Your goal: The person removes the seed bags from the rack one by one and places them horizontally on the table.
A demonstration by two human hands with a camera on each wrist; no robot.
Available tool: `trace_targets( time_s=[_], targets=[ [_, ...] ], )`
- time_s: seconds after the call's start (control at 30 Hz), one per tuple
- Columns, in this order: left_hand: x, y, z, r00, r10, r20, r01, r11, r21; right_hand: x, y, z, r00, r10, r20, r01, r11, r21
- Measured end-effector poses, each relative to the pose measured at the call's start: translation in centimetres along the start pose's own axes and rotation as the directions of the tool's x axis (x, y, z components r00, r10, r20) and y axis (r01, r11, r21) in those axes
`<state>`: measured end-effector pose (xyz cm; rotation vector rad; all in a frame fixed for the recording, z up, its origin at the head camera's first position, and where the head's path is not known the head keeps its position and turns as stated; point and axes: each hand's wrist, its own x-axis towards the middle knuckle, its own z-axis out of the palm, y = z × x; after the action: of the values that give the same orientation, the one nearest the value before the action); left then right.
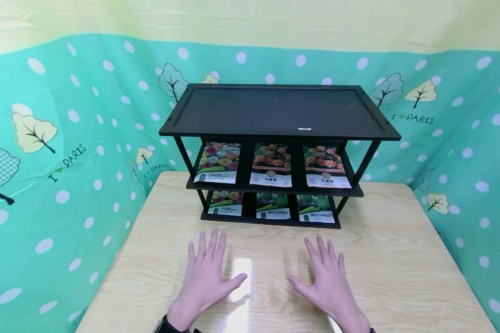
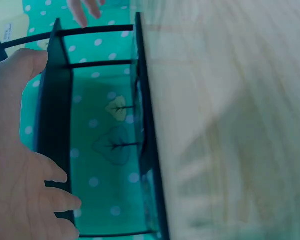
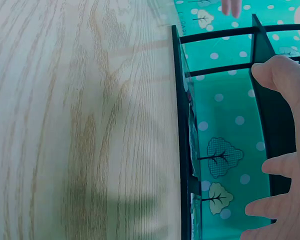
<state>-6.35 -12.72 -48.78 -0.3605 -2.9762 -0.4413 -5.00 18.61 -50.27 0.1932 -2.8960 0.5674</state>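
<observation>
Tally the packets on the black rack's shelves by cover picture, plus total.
Mixed-colour flower packets: 2
Orange-flower packets: 2
Green-picture packets: 2
Total: 6

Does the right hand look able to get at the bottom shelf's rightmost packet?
Probably yes: the right hand is empty and nothing blocks the packet from the front, though the middle shelf above may cramp the reach.
</observation>
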Motion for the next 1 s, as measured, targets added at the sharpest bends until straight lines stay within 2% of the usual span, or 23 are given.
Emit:
trace_targets(
  time_s=[0.33, 0.6, 0.8, 1.0],
  targets=[
    [2.3, -2.0, -3.2, 0.999, -0.026, -0.045, 0.023, 0.997, -0.069, 0.0, 0.3, 0.0, 1.000, -0.008, -0.021, 0.008, 1.000, 0.007],
    [4.0, -3.6, -5.1, 0.996, -0.018, -0.089, 0.009, 0.994, -0.108, -0.2, 0.5, -0.3, 1.000, 0.006, -0.017, -0.006, 1.000, 0.007],
    [5.7, -4.7, -7.1, 0.990, 0.002, -0.144, -0.018, 0.993, -0.115, -0.1, 0.7, -0.6, 0.999, 0.042, -0.005, -0.042, 0.999, 0.005],
    [7.3, -6.0, -8.5, 0.985, -0.015, -0.172, -0.012, 0.988, -0.157, 0.0, 0.7, -0.6, 0.999, 0.048, -0.009, -0.048, 0.999, 0.021]
  ],
)
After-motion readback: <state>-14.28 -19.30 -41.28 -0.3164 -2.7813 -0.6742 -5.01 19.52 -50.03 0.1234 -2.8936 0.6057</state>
